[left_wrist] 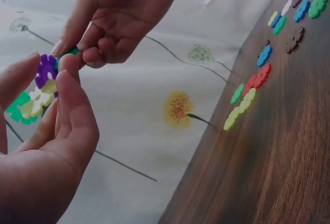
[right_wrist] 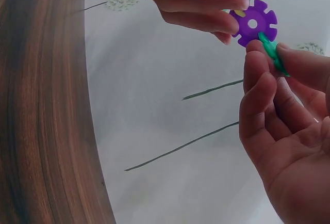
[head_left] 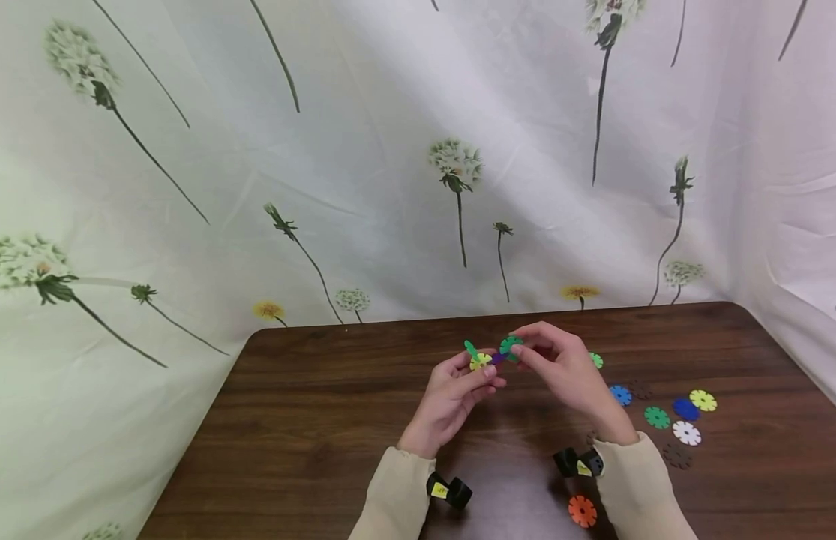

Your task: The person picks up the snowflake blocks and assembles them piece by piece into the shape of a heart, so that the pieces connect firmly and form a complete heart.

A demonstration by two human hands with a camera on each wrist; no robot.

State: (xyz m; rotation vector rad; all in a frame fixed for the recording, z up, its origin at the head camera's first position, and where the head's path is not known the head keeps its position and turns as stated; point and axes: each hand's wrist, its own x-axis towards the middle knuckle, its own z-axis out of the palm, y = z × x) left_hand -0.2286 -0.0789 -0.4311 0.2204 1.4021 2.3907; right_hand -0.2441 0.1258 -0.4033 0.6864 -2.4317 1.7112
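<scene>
Above the table my left hand (head_left: 447, 401) pinches a yellow notched disc (head_left: 480, 362) between thumb and fingers. A bright green disc (head_left: 471, 349) stands edge-on at the yellow one's upper left. On the other side a purple notched disc (right_wrist: 252, 12) joins the yellow one. My right hand (head_left: 571, 371) pinches a darker green disc (head_left: 509, 344) by thumb and fingertips. In the right wrist view, that green disc's edge meets the purple disc's rim at a notch; how deep it sits I cannot tell. Fingers partly cover the yellow disc there.
Loose discs lie on the dark wooden table (head_left: 310, 420) to the right: blue (head_left: 620, 395), green (head_left: 657, 418), white (head_left: 687, 433), yellow (head_left: 703, 400) and several others. An orange disc (head_left: 582, 511) lies near my right sleeve. A flowered cloth (head_left: 364, 187) hangs behind the table.
</scene>
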